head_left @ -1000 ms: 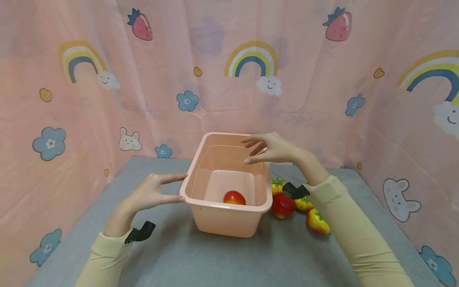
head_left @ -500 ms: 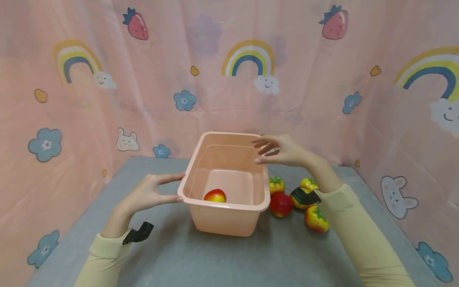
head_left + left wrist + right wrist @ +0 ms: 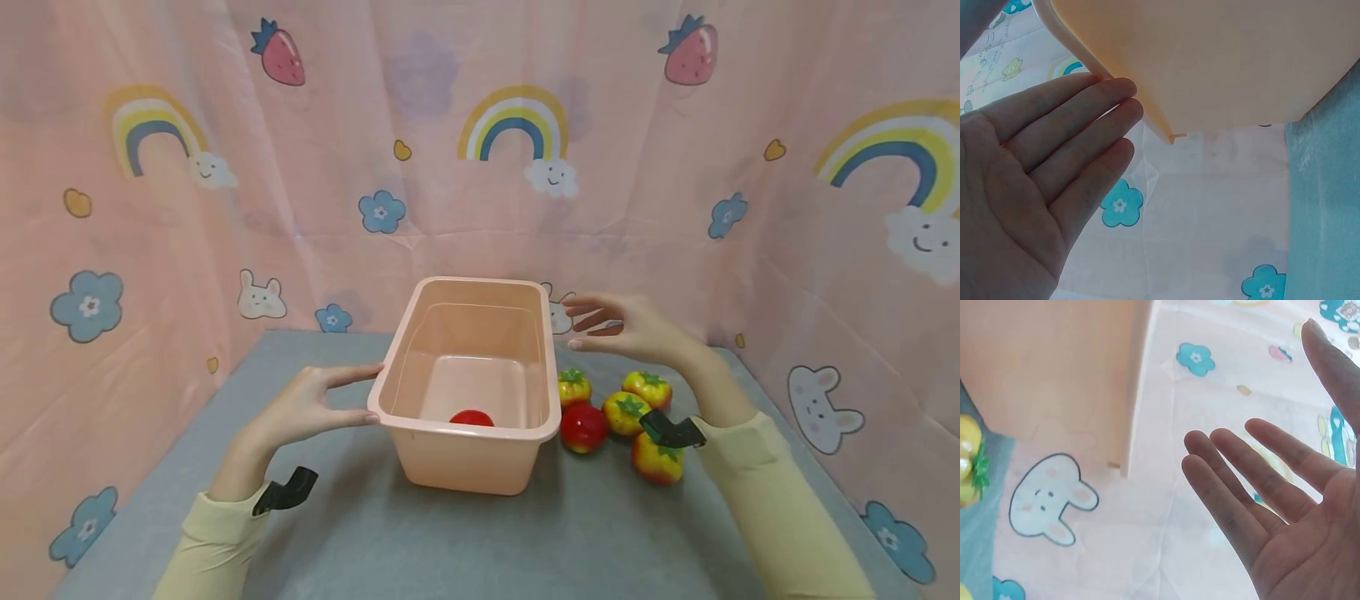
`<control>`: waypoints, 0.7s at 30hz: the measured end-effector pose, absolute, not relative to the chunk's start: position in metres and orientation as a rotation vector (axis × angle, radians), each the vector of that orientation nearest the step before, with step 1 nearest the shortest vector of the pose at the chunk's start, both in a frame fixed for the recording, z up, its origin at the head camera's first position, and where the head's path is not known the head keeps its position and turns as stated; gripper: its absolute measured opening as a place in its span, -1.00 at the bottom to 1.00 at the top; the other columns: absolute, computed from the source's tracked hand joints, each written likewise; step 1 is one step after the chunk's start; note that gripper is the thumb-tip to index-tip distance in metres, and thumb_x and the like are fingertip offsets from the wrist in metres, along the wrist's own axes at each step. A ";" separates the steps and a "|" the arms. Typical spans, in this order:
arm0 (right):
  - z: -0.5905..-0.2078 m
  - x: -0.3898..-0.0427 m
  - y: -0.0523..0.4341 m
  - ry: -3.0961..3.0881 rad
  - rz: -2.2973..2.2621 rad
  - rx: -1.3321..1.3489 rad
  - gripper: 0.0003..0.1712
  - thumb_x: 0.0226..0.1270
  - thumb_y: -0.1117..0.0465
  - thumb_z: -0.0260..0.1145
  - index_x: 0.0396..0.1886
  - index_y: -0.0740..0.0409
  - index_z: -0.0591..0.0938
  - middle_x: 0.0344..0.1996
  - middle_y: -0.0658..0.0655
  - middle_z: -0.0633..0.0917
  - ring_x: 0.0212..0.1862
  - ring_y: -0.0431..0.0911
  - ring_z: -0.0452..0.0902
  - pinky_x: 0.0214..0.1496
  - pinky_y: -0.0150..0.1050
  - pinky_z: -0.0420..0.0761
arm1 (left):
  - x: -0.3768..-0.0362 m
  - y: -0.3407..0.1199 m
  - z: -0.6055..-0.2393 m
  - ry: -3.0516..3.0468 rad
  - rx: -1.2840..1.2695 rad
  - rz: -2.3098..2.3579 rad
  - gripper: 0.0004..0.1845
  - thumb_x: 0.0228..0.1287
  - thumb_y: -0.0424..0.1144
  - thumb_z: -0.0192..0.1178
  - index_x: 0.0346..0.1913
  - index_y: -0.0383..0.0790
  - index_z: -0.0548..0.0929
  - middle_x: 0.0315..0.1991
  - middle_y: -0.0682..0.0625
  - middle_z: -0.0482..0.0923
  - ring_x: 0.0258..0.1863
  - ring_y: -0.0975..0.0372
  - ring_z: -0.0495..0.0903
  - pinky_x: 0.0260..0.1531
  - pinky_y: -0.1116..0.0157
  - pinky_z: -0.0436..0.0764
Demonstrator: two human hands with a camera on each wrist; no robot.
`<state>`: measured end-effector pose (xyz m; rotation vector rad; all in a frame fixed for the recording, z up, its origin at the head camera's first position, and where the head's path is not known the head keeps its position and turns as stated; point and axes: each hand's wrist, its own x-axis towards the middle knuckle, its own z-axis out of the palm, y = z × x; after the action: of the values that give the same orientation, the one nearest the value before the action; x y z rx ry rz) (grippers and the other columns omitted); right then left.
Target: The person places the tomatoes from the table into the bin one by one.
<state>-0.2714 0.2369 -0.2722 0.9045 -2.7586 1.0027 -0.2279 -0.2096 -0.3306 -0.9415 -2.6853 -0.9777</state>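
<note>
Peach-coloured bin (image 3: 471,392) stood on the grey table (image 3: 465,542) in the head view, its long axis running away from the person, with one red fruit (image 3: 471,417) lying inside near the front wall. On its left, the left hand (image 3: 307,406) had straight fingers laid against the front left corner of the rim, holding nothing. On the other side, the right hand (image 3: 637,327) hung in the air with fingers spread and loose, well apart from the far right corner and above a cluster of fruits (image 3: 622,414) just beside the bin's right wall. So the left hand was the nearer one, and the bin lay to the left of the right hand.

From the left wrist, the left hand (image 3: 1035,187) showed flat, relaxed fingers (image 3: 1094,103) whose tips met the underside of the bin's (image 3: 1222,56) rim.

From the right wrist, the right hand (image 3: 1285,506) showed an empty palm and fanned fingers (image 3: 1229,469), with the bin's (image 3: 1054,369) wall off to one side, a clear gap between them. A yellow fruit (image 3: 969,459) peeked in at the frame edge.
</note>
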 end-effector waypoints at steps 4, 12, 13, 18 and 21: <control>-0.277 -0.267 0.248 -2.759 1.001 0.867 -0.31 0.17 0.02 0.41 0.29 0.02 0.44 0.15 0.23 0.57 0.06 0.08 0.60 0.01 0.02 0.62 | -0.228 -0.209 -0.330 -2.688 -0.934 -0.973 -0.31 0.00 0.13 0.39 0.24 0.02 0.52 0.15 0.11 0.56 0.17 0.21 0.53 0.07 0.07 0.56; -0.286 -0.259 0.268 -2.794 1.008 0.782 -0.33 0.21 0.02 0.37 0.30 0.02 0.42 0.15 0.21 0.57 0.06 0.10 0.59 0.06 0.07 0.59 | -0.228 -0.210 -0.331 -2.688 -0.935 -0.973 -0.31 0.00 0.11 0.40 0.25 0.03 0.52 0.16 0.11 0.56 0.17 0.21 0.53 0.07 0.07 0.56; -0.287 -0.257 0.271 -2.798 1.010 0.771 -0.33 0.21 0.01 0.37 0.30 0.02 0.41 0.15 0.22 0.57 0.06 0.10 0.59 0.07 0.08 0.58 | -0.228 -0.210 -0.331 -2.688 -0.933 -0.974 -0.31 0.00 0.12 0.40 0.25 0.03 0.52 0.15 0.12 0.56 0.17 0.21 0.53 0.06 0.08 0.56; -0.297 -0.252 0.284 -2.818 0.998 0.703 -0.34 0.21 -0.02 0.36 0.29 0.02 0.43 0.14 0.20 0.58 0.06 0.10 0.59 0.02 0.03 0.62 | -0.228 -0.210 -0.331 -2.691 -0.925 -0.971 -0.31 0.00 0.12 0.40 0.25 0.03 0.52 0.15 0.12 0.56 0.17 0.21 0.53 0.06 0.09 0.56; -0.303 -0.249 0.293 -2.822 0.987 0.680 -0.36 0.22 -0.02 0.35 0.28 0.02 0.44 0.11 0.18 0.60 0.06 0.11 0.59 -0.03 0.01 0.64 | -0.228 -0.210 -0.331 -2.695 -0.927 -0.968 -0.31 0.00 0.11 0.40 0.25 0.02 0.52 0.16 0.11 0.56 0.17 0.21 0.53 0.06 0.08 0.56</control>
<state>-0.2488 0.2931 -0.3034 0.6799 -2.8222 0.9873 -0.2281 -0.2101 -0.3312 -0.9271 -2.6947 -0.9681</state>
